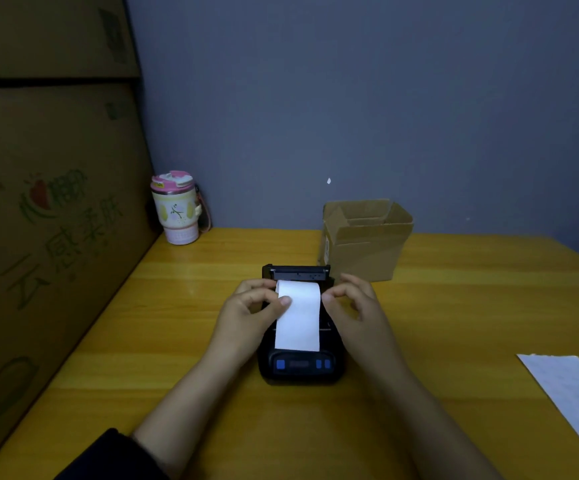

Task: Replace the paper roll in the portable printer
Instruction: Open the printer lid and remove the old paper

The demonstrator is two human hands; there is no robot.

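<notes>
White paper roll [298, 315] pinched between left hand [253, 310] and right hand [354, 306].

The portable printer [300, 355] sits on the table [177, 341], near its middle, with its lid [296, 273] raised at the far end. A paper roll [298, 315] lies in the printer's open bay, its loose strip draped toward the near end. The left hand [246, 313] rests at the printer's left side, the right hand [357, 310] at its right, fingertips seemingly touching the roll's edges. Behind the printer and slightly right stands a small cardboard box [364, 237]. Far behind-left stands a cup [177, 207], against the wall. Large cartons [49, 202] stand well left of the printer. A sheet of paper [565, 393] lies well to its right.
</notes>
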